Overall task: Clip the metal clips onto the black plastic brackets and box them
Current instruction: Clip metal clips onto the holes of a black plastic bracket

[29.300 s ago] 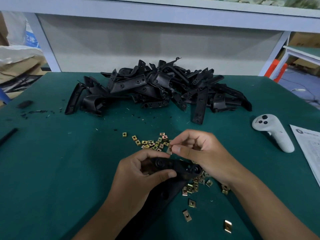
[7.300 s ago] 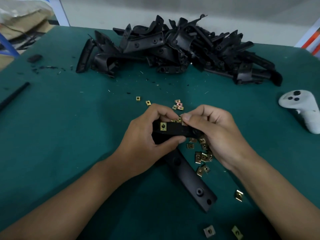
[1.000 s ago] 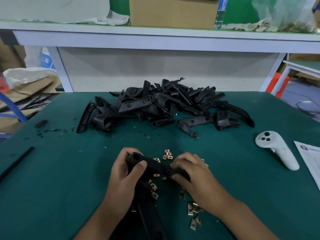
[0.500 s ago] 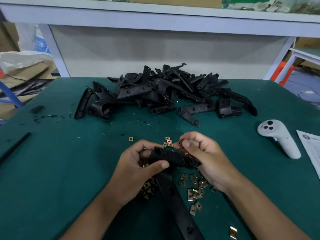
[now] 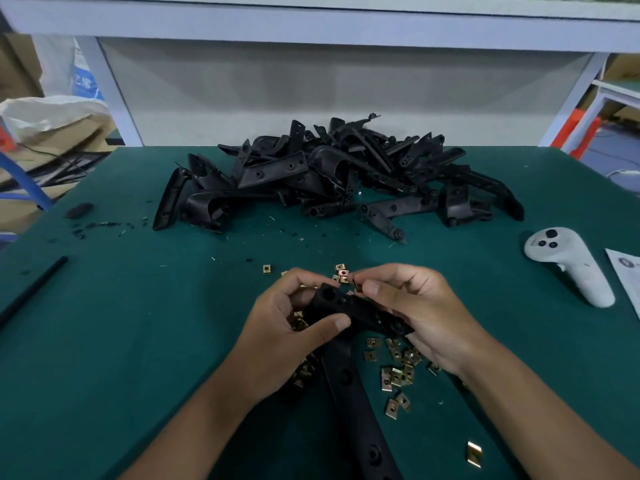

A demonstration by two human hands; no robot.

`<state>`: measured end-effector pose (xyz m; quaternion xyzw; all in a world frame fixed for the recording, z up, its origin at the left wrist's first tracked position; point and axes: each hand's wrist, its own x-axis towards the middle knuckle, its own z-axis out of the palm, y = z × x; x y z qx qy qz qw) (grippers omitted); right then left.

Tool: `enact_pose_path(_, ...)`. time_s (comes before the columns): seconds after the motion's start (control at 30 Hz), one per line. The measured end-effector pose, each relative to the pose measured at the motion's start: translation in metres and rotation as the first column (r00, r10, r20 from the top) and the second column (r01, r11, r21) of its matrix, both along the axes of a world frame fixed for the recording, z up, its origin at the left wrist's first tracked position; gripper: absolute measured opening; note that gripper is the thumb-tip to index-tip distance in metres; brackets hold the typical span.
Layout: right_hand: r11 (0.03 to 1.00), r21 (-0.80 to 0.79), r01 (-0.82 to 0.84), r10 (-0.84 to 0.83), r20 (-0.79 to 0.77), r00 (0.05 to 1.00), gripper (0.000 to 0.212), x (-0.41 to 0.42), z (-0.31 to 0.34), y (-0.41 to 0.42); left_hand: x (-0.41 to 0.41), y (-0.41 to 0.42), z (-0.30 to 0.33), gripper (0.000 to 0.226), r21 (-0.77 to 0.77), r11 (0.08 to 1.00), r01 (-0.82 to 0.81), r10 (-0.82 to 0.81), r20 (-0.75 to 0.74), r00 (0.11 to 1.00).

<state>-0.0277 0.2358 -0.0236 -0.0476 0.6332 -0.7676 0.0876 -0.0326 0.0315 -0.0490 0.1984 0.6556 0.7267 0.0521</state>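
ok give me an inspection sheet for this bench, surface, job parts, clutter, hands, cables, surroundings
surface: green mat, strewn with black plastic bits.
job's things: heap of black brackets at the back; one bracket held in both hands; loose metal clips scattered under and around the hands; no box seen.
clutter: white controller, paper sheet, black rod.
grippers: left hand grips the bracket; right hand supports it and pinches a clip.
cables: thin cable on the floor, far right.
surroundings: white shelf frame, cardboard and a white sack to the left.
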Motion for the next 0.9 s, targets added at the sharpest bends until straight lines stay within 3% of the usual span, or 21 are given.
enact_pose_path(0.27, 0.994, -0.112, 0.003, 0.011, 0.128, 0.992, 0.013, 0.0009, 0.0032, 0.0001, 0.0005, 0.0019, -0.0017, 0.03, -0.007, 0.999, 0.043, -0.043, -0.022, 0.999)
enact_pose_path(0.67, 0.999, 0.026, -0.025, 0.022, 0.132, 0.991, 0.017, 0.0031, 0.002, 0.0001, 0.0003, 0.0032, -0.0041, 0.033, -0.106, 0.994, -0.027, 0.016, -0.099, 0.995)
enact_pose_path(0.9, 0.993, 0.117, -0.032, 0.03, 0.014, 0.999, 0.027, 0.0038, -0.003, 0.0017, 0.0007, 0.0011, -0.0013, 0.041, -0.114, 0.992, -0.052, 0.044, -0.066, 0.997)
